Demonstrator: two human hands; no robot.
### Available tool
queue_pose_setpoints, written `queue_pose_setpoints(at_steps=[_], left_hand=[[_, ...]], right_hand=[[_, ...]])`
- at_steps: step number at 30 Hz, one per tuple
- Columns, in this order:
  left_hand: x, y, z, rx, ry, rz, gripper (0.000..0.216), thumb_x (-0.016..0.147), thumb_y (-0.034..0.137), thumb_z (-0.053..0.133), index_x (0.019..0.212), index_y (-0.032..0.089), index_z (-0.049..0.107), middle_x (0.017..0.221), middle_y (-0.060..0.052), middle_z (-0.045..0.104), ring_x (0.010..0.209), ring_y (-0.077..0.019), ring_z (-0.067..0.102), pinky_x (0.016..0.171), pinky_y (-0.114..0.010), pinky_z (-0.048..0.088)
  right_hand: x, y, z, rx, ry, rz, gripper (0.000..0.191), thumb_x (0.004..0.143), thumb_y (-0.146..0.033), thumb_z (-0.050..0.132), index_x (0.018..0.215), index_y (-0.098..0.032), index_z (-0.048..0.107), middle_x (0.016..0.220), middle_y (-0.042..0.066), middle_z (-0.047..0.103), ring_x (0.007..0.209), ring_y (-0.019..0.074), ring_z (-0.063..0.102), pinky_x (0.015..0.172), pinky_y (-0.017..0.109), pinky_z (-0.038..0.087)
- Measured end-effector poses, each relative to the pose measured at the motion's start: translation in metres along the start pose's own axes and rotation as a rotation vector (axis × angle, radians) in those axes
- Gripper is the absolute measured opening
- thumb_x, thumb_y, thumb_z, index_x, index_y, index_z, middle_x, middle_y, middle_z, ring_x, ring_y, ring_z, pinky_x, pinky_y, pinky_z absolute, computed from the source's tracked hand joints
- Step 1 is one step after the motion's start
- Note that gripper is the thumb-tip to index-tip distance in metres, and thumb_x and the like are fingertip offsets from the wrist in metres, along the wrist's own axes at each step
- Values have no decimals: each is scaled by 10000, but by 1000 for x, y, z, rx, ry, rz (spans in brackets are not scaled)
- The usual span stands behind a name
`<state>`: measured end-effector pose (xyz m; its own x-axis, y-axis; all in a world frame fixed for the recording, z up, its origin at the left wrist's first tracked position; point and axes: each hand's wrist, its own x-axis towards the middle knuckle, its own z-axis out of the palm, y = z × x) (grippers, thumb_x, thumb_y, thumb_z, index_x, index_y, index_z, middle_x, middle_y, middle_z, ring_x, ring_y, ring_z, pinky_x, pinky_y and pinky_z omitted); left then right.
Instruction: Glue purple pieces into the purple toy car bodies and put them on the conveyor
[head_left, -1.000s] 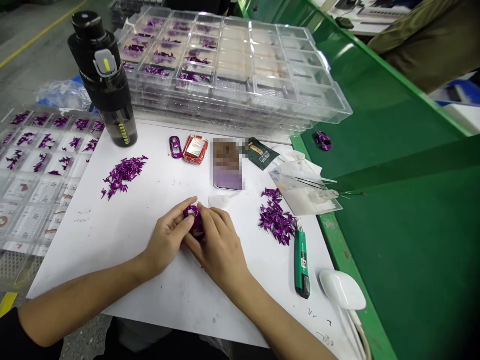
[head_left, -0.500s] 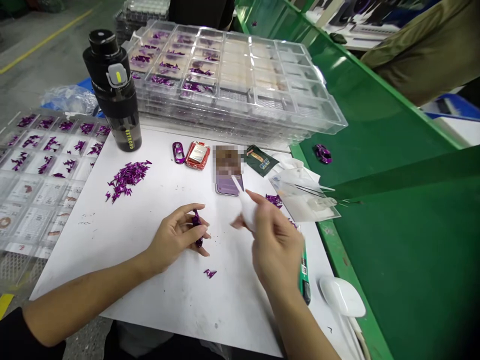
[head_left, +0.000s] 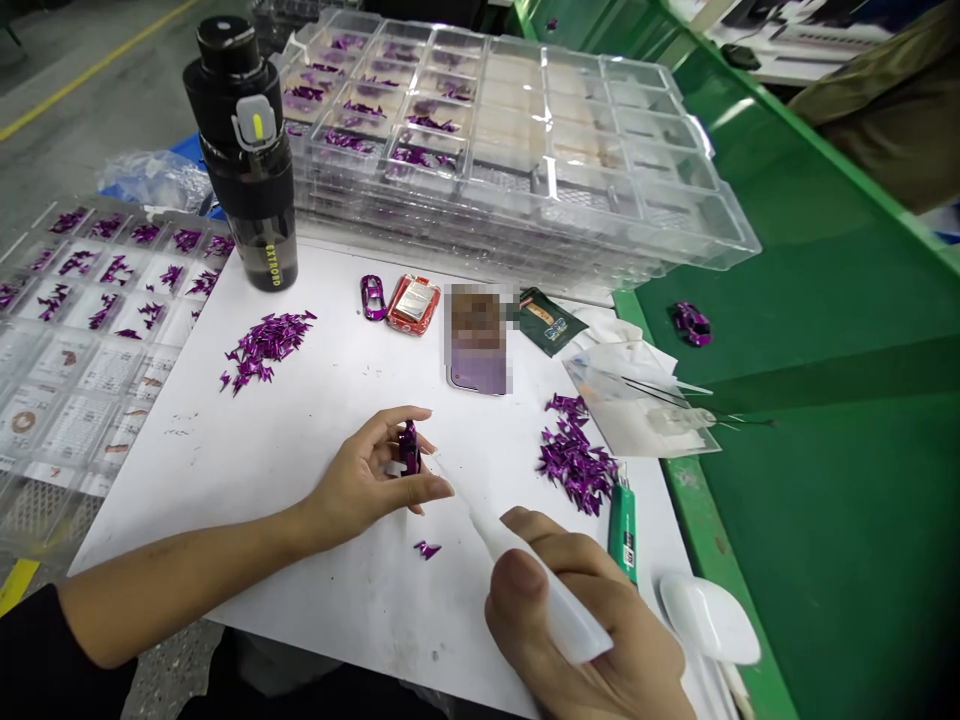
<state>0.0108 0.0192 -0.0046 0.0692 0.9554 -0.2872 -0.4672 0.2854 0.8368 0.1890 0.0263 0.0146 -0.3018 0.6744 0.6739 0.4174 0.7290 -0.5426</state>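
My left hand [head_left: 375,470] holds a small shiny purple toy car body [head_left: 409,448] on edge, pinched between thumb and fingers. In my right hand [head_left: 577,600] is a white squeeze bottle [head_left: 559,605], its long thin nozzle pointing at the car body; whether the tip touches it I cannot tell. One loose purple piece [head_left: 427,550] lies on the white tabletop [head_left: 315,610] just below my left hand. A heap of small jagged purple pieces [head_left: 577,460] sits beyond my right hand, and another purple heap [head_left: 266,348] lies at the left.
Stacked clear compartment trays [head_left: 517,200] stand at the back beside a black bottle [head_left: 247,160]. A purple toy car [head_left: 373,298], a red pack [head_left: 413,305] and a phone [head_left: 480,370] lie in front. A green cutter [head_left: 622,530] and white mouse [head_left: 709,615] lie near the green side wall [head_left: 847,400].
My right hand with the bottle has moved down, and the nozzle now points at the car body. My left thumb has shifted lower. The view has shifted, uncovering the right heap.
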Motion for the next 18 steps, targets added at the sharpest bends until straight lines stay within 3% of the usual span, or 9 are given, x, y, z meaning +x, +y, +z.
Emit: queue_pose_setpoints(at_steps=[3,18], left_hand=[[0,2,0,-13,-3,-5,642,693,293,887,1262,252,592,1072,-49,589,847,-154,603,653,-287,591],[1,3,0,-13,-18,-21,605,717,311,867,1250,243,590,1044,-43,584,820,-147,602,649,-286,580]], right_hand=[[4,-6,0,-22,-5,-61,310,931,-174,609,720,-235,390,603,-53,457,531,106,575,442,231,446],[-15,0,5,-122,87,63,340,884,-200,686,693,-244,408,586,-35,496,643,177,664,507,274,504]])
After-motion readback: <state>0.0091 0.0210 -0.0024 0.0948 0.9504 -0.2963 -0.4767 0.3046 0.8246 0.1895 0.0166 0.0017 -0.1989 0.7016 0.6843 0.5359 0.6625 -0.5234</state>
